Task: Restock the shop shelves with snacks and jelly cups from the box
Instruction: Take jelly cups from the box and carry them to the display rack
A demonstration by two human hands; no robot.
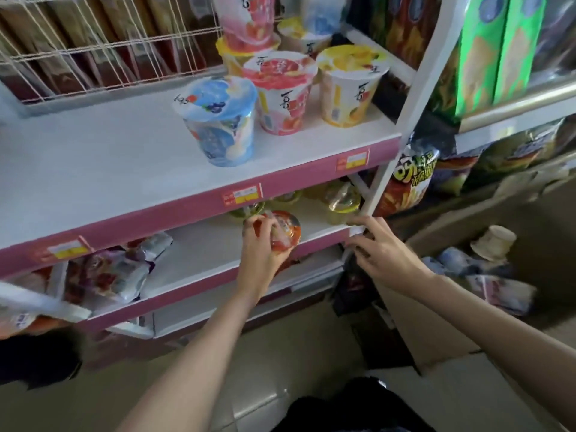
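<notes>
At the front edge of the middle shelf (193, 244), left hand (260, 244) grips a red jelly cup (285, 232), fingers (265, 227) curled round it, cup tilted, just over the shelf lip and apparently not set down yet. Right hand (385, 251) sits to the right of that cup at the shelf's right corner, by the white upright post (414, 98); its fingers are bent at the shelf edge near a small white tag, but whether they pinch anything I cannot tell.

Behind the held cup, further back on the same shelf, several yellow-green jelly cups (341, 199) already stand. Left of it on that shelf, snack pouches (121, 269) lie in a loose pile. Above, the top shelf (93, 157) carries tall cups: a blue cup (219, 120) in front, pink and yellow ones behind, some stacked.

Right of the shelf unit, the cardboard box (467, 226) on the floor still holds a pale cup (494, 243) and a few pouches (498, 291).

Progress judgement: well underway, not finished. Much bare shelf remains left of the held cup, and stock is left in the box. Current step looks like placing this cup.
</notes>
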